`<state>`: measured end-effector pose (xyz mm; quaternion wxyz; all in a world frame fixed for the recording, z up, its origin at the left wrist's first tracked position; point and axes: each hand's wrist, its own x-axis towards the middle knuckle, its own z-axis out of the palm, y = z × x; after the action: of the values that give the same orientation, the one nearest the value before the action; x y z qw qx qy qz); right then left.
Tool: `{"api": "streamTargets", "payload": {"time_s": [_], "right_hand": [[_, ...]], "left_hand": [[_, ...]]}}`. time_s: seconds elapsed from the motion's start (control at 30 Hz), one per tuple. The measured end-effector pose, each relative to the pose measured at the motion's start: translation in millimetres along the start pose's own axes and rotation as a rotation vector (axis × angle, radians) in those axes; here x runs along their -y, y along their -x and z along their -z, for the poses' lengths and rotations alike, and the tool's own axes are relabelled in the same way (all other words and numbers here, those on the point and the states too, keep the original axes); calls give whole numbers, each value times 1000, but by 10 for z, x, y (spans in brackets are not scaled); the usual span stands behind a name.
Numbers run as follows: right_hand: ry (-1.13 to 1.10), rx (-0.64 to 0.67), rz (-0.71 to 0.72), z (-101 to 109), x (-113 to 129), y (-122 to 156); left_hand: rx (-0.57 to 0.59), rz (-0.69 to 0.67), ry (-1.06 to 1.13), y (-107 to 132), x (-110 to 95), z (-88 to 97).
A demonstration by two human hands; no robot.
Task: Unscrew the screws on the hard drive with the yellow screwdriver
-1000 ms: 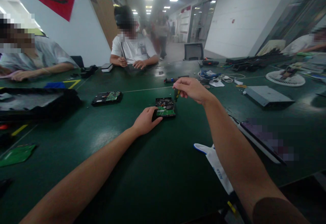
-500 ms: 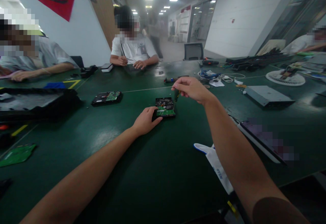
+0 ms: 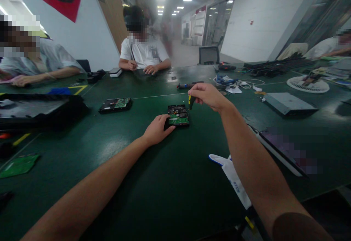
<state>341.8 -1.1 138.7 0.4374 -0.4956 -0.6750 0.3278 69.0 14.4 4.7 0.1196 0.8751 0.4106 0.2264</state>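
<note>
A hard drive [image 3: 178,115] lies circuit board up on the green table [image 3: 175,182]. My left hand [image 3: 157,129] rests against its near left corner, fingers curled on the edge. Just above the drive's right side, my right hand [image 3: 208,96] pinches the dark, yellow-marked handle of a small screwdriver [image 3: 191,102], held upright with its tip pointing down at the drive.
A second hard drive [image 3: 115,105] lies to the left, beside a black tray [image 3: 38,111]. A white glove [image 3: 233,179] lies under my right forearm. A grey box [image 3: 286,103], a fan guard [image 3: 307,83] and cables are at the right. People sit at the far and left sides.
My right hand has shifted slightly right and turned, so more of the screwdriver handle shows. The left hand and the drive have stayed put.
</note>
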Motion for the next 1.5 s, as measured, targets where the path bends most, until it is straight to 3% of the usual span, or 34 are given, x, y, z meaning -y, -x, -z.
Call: {"api": "streamTargets", "payload": {"time_s": [0.37,0.6,0.93,1.17,1.5], "right_hand": [[-138,137,0,-12,6,5],[-9,-1,-19,-6,47,22],[-146,148,6,-21,56,31],[20,-11,-6,-3,33,9],[-146,130,-11,-10,42,32]], "left_hand": [[-11,-20,-3,-5,2,-7],[6,0,9,4,-2,10],[5,-2,14,0,3,5],[-5,-11,8,-1,5,-7],[7,2,13,1,-5,13]]}}
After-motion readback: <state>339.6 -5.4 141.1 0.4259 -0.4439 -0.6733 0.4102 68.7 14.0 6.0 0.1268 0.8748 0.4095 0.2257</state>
